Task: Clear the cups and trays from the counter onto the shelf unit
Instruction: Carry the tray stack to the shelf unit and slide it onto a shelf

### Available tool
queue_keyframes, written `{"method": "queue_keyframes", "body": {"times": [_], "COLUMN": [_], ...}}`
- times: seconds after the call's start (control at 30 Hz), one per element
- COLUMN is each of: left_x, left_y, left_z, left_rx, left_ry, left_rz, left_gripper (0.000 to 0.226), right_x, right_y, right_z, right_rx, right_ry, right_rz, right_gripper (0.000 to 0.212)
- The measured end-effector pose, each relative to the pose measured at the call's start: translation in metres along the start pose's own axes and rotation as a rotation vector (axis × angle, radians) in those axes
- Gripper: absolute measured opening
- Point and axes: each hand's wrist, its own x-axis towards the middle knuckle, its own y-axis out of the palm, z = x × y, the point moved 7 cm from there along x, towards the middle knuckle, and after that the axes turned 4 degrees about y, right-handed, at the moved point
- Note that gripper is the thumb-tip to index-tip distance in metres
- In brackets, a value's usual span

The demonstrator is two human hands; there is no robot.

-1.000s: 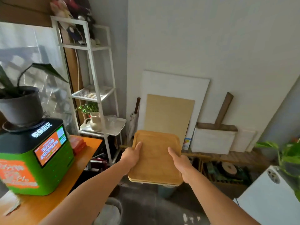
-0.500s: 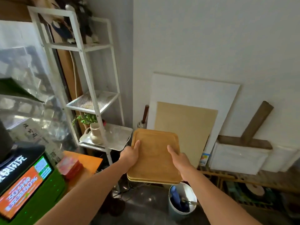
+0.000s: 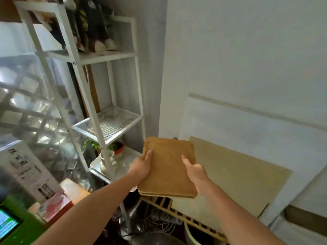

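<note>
A tall white shelf unit (image 3: 109, 123) stands in the corner at the left. A tan board (image 3: 235, 174) leans against a white panel (image 3: 247, 124) on the right wall. A stack of wooden trays (image 3: 168, 167) is held in the air, just beside the unit's lower shelf. The left hand (image 3: 140, 167) grips its left edge and the right hand (image 3: 194, 171) its right edge, thumbs on top. A pale jug (image 3: 106, 161) sits on the lower shelf

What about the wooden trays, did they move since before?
Yes. The wooden trays have come left, nearer the white shelf unit and its lower shelf.
</note>
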Motion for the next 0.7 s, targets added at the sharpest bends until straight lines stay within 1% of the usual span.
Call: {"method": "queue_keyframes", "body": {"times": [0.07, 0.13, 0.23, 0.3, 0.4, 0.5, 0.6, 0.7], "left_x": [0.019, 0.034, 0.065, 0.083, 0.109, 0.133, 0.158, 0.177], "left_y": [-0.014, -0.03, -0.056, -0.074, -0.096, -0.114, -0.125, -0.135], "left_z": [-0.002, 0.001, 0.001, -0.006, -0.015, -0.016, -0.022, -0.026], "left_rx": [0.002, 0.008, 0.064, 0.136, 0.195, 0.14, 0.086, 0.048], "left_ry": [-0.019, -0.035, -0.048, -0.029, -0.004, -0.049, -0.082, -0.093], "left_rz": [-0.077, -0.138, -0.217, -0.265, -0.305, -0.357, -0.387, -0.421], "left_gripper": [0.082, 0.083, 0.085, 0.085, 0.08, 0.073, 0.08, 0.08], "right_x": [0.023, 0.038, 0.062, 0.076, 0.094, 0.113, 0.132, 0.146], "right_y": [0.016, 0.038, 0.068, 0.087, 0.11, 0.132, 0.149, 0.165], "right_z": [0.024, 0.042, 0.072, 0.094, 0.126, 0.16, 0.195, 0.222], "right_rx": [-0.042, -0.116, -0.143, -0.131, -0.159, -0.188, -0.207, -0.219], "right_ry": [-0.019, -0.03, -0.091, -0.15, -0.195, -0.223, -0.229, -0.237], "right_rz": [0.021, 0.081, 0.154, 0.195, 0.195, 0.24, 0.304, 0.364], "right_gripper": [0.075, 0.079, 0.085, 0.085, 0.091, 0.098, 0.104, 0.107]}}
